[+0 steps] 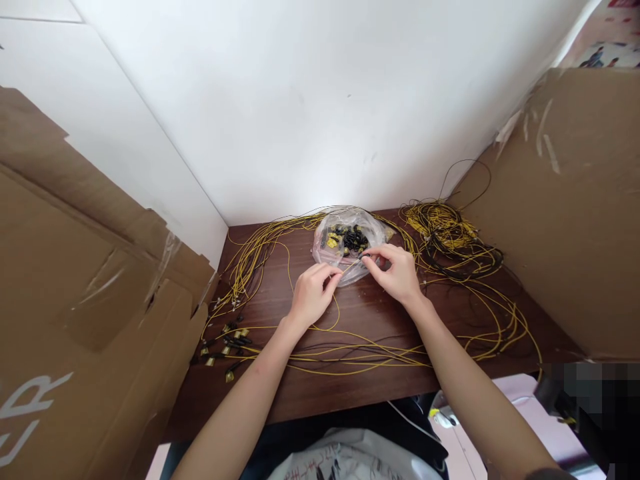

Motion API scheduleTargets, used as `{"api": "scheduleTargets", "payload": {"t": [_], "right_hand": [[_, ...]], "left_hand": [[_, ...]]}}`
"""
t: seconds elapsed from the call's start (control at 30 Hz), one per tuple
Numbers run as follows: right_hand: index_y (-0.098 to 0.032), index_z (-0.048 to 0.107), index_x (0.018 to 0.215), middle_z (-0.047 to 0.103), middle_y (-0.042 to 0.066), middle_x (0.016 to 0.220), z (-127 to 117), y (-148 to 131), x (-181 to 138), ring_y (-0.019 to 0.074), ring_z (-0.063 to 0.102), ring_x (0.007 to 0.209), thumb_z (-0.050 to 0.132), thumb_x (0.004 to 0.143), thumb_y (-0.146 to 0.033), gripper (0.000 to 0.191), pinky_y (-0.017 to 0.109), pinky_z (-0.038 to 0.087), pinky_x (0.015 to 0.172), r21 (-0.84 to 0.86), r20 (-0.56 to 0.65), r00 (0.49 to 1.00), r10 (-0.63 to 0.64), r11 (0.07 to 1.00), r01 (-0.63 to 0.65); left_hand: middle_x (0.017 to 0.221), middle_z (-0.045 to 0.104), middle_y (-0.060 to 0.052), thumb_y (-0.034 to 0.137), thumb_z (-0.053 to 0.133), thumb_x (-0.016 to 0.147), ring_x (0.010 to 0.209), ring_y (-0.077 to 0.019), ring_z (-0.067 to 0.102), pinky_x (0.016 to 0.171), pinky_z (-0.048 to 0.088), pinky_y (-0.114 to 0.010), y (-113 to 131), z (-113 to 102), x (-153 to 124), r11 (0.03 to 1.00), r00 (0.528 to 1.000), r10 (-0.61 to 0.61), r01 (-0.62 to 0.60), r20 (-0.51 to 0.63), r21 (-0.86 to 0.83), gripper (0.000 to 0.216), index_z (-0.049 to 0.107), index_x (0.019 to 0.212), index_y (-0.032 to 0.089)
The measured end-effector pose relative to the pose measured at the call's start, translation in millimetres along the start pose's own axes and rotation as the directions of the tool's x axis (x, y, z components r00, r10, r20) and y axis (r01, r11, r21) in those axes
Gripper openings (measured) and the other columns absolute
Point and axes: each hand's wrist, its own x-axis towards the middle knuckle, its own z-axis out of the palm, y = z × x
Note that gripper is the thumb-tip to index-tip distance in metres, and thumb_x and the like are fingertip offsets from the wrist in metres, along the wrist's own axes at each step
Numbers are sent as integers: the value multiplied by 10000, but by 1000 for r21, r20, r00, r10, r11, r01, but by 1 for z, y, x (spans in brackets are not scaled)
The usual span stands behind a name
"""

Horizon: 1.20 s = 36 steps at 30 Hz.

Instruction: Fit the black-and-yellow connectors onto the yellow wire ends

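Note:
My left hand (313, 292) is closed in a pinch on a thin yellow wire (334, 308) over the dark wooden table (350, 393). My right hand (395, 270) pinches the same wire's end, where a small black part (367, 255) sits at my fingertips. Just behind both hands lies a clear plastic bag (349, 241) holding several small black and yellow connector parts. Loose yellow wires run across the table under my forearms.
A tangled pile of yellow and black wires (450, 237) lies at the back right. Finished wire ends with black and gold connectors (230, 337) lie at the left front. Cardboard sheets (80, 287) stand at the left and right (565, 213); a white wall is behind.

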Motion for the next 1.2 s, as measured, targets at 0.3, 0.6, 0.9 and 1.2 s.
{"api": "scheduleTargets", "payload": {"t": [0.3, 0.6, 0.9, 1.2], "right_hand": [[-184, 646, 824, 564, 7, 631, 2, -6, -1, 158, 511, 627, 548, 823, -251, 119, 296, 400, 660, 105, 149, 982, -119, 989, 104], [-175, 652, 824, 530, 0, 616, 6, -8, -4, 151, 496, 625, 553, 825, -224, 110, 282, 390, 639, 148, 201, 964, -173, 978, 144], [-186, 667, 829, 631, 14, 693, 4, -3, -1, 164, 551, 663, 577, 824, -270, 123, 309, 391, 694, 21, 123, 989, -79, 997, 77], [-210, 687, 855, 675, 17, 738, -1, 7, 1, 189, 593, 741, 582, 829, -298, 140, 328, 366, 710, -45, 104, 994, -18, 999, 23]], "left_hand": [[819, 640, -30, 234, 512, 861, 690, -129, 558, 680, 444, -251, -3, 2, -3, 999, 998, -35, 34, -50, -12, 199, 615, 1024, 184], [789, 627, -34, 259, 496, 878, 746, -144, 562, 675, 435, -246, -2, 2, -1, 1000, 1000, -9, 9, 9, -20, 170, 645, 872, 178], [810, 627, -35, 244, 469, 889, 754, -147, 564, 672, 433, -245, -3, 3, -1, 1000, 1000, -11, 11, 16, -10, 170, 624, 860, 181], [799, 623, -34, 233, 466, 887, 734, -141, 567, 639, 425, -236, -2, 2, -1, 1000, 1000, -12, 12, 19, 12, 166, 617, 849, 176]]}}
